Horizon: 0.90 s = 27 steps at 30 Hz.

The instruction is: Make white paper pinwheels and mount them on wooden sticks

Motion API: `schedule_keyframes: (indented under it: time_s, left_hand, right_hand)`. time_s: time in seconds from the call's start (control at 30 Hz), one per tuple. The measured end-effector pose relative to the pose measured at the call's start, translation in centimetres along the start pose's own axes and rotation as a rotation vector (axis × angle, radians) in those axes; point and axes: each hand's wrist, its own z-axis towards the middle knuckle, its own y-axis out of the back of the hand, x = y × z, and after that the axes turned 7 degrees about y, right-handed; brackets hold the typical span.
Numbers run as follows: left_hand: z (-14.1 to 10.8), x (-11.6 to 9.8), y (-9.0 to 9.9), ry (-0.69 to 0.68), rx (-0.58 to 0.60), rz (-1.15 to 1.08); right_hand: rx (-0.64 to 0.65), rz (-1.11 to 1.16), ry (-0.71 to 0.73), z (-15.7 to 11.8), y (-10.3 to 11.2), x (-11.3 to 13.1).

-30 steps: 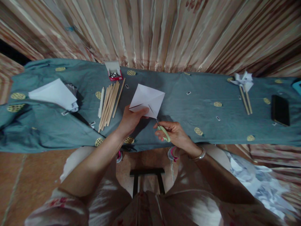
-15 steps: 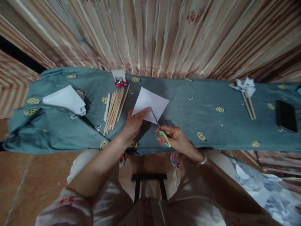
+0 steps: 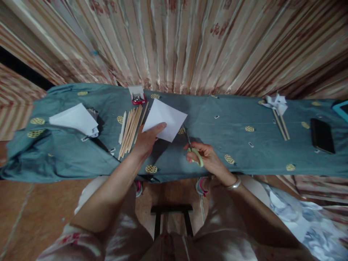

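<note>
A square sheet of white paper (image 3: 169, 117) is pinched at its near left side by my left hand (image 3: 146, 140), thumb on top and fingers beneath. My right hand (image 3: 203, 155) is closed on the light green handles of a pair of scissors (image 3: 196, 156). Their blades point up and left, just to the right of the paper and apart from it. Close beside my left hand lies a bundle of wooden sticks (image 3: 131, 127), with a white stick (image 3: 123, 127) along its left side.
On the green pineapple-print cloth (image 3: 233, 112) stands an open red box (image 3: 138, 98) of small metal pieces. A stack of white paper (image 3: 74, 117) lies left. To the right are paper pinwheels on sticks (image 3: 280, 110), a black phone (image 3: 322, 135) and a blue-edged object (image 3: 341, 108).
My left hand has drawn the paper to the left, off the scissor blades. My right hand has shifted slightly right and nearer with the scissors, whose blades are now clear of the sheet.
</note>
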Motion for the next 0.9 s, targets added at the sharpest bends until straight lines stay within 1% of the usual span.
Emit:
schedule_keyframes:
  time_s: [0.1,0.17,0.23,0.3,0.37,0.43,0.6,0.77,0.9]
  left_hand:
    - [-0.6,0.4,0.0,0.017,0.068,0.139]
    - [-1.0,0.9,-0.2,0.078,0.137,0.26]
    - [-1.4,1.6,-0.4,0.13,0.223,0.328]
    - [-1.7,2.2,-0.7,0.147,0.301,0.392]
    - [-1.9,2.5,-0.9,0.155,0.376,0.478]
    - [-2.1,2.6,-1.0,0.148,0.424,0.541]
    - [-2.3,2.6,-1.0,0.141,0.431,0.576]
    - [-1.9,3.2,-1.3,0.159,0.413,0.405]
    - [-1.6,3.1,-1.4,0.169,0.425,0.392]
  right_hand:
    - [-0.12,0.006,0.07,0.7,1.3,0.5]
    - [-0.208,0.016,0.118,1.1,2.2,0.8]
    - [-0.275,0.028,0.157,1.4,2.8,1.0]
    - [-0.301,0.025,0.174,1.7,3.0,1.1]
    - [-0.296,0.01,0.163,1.8,3.0,1.3]
    - [-0.283,0.005,0.142,1.9,2.6,1.3]
    - [-0.261,0.018,0.105,2.0,2.1,1.2]
    - [-0.368,0.006,0.144,2.2,2.3,1.2]
    - [-0.466,0.0,0.177,2.4,2.4,1.3]
